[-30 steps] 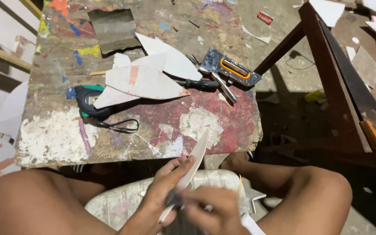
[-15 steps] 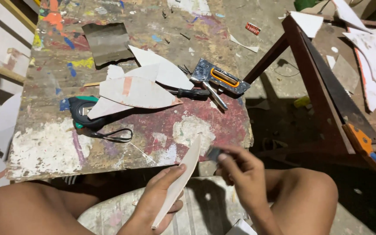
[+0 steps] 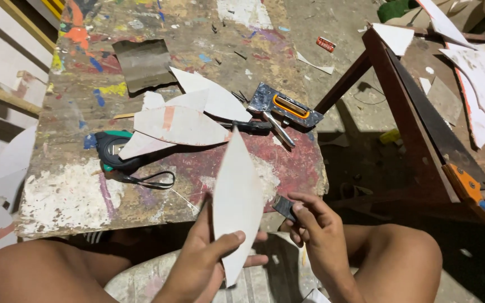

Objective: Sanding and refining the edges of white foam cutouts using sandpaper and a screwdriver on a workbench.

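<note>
The thin, light, leaf-shaped white cutout (image 3: 237, 205) was pinched near its 6 o'clock tip by the left hand (image 3: 200, 266); it probably bends easily. A small dark sanding block (image 3: 283, 207) was gripped in the right hand (image 3: 315, 230).

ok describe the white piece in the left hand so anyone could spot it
Start at the paint-splattered worktable and come down to its near edge, where the left hand is. The white leaf-shaped piece stands upright in that hand. Unlike the similar white pieces lying flat on the table, it is held up, pointed tip upward.

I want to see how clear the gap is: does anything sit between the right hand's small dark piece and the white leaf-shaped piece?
Nothing visible does. The right hand holds the small dark piece just beside the white leaf-shaped piece, which the left hand grips.
</note>
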